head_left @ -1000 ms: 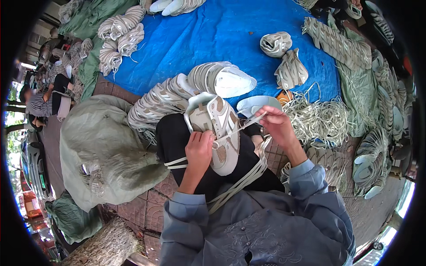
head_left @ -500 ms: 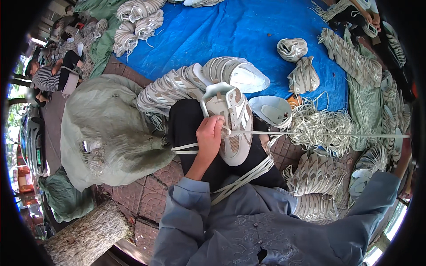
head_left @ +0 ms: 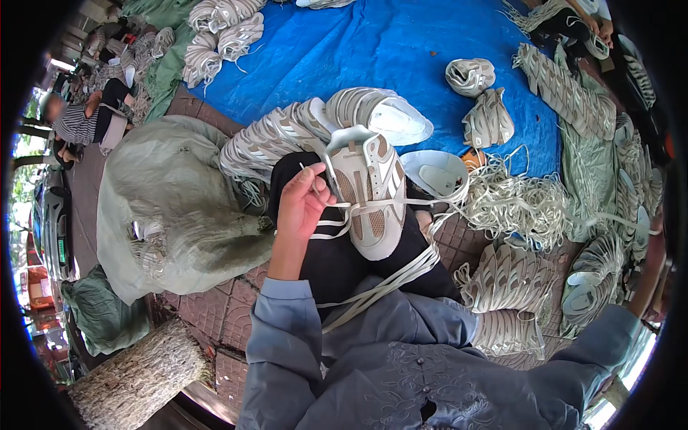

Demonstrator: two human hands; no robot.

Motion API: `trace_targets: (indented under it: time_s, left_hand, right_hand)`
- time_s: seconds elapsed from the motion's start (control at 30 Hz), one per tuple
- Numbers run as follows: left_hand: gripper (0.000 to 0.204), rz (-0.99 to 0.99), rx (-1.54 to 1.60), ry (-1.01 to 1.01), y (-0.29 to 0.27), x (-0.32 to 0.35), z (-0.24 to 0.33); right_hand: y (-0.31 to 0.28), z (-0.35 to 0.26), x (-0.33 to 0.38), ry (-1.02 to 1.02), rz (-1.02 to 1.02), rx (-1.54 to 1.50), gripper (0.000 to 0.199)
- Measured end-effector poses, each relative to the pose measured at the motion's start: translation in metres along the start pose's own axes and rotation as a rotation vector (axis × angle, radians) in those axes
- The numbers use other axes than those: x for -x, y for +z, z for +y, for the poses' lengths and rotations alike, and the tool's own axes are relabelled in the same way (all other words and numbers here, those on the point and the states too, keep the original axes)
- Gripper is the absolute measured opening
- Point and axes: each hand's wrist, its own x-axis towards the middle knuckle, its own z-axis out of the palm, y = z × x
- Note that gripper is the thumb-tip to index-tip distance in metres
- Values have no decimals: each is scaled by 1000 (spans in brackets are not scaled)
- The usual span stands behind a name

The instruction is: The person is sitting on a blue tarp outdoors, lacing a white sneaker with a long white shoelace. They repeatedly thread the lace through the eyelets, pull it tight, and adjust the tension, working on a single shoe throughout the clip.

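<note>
On my lap rests a beige and white sneaker point(head_left: 380, 228), toe toward me, with a pale shoelace point(head_left: 383, 204) threaded across its lower eyelets. Beside the shoe's left edge my left hand point(head_left: 304, 201) is closed; the lace runs to its fingers, and a thin pale piece I cannot make out pokes up between them. From the shoe's right side the lace runs slackly to my right hand point(head_left: 655, 233), closed around it at the far right rim, dark and partly cut off. A bundle of loose laces point(head_left: 390, 287) lies across my thigh.
Nested rows of sneakers point(head_left: 276, 136) lie beyond my knees by a blue tarp point(head_left: 344, 50). A tangled lace pile point(head_left: 519, 204) and more shoe stacks point(head_left: 509, 279) are at right. A grey-green sack point(head_left: 168, 208) stands left, near a stone block point(head_left: 140, 376). Other people sit farther off.
My left hand has moved left off the shoe, drawing lace with it. The lace toward my right hand, taut and straight before, now sags. The shoe has shifted slightly.
</note>
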Motion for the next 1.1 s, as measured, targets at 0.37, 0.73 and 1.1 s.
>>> trace_targets:
  time_s: [0.37, 0.73, 1.1]
  left_hand:
    - [21, 11, -1151, -194, 50, -23, -32]
    - [21, 46, -1128, -220, 58, -35, -36]
    - [25, -186, -1345, -133, 57, -54, -45]
  right_hand:
    - [460, 141, 205, 157, -949, 97, 7]
    - [439, 144, 204, -158, -897, 259, 9]
    - [436, 133, 219, 128, -907, 285, 12]
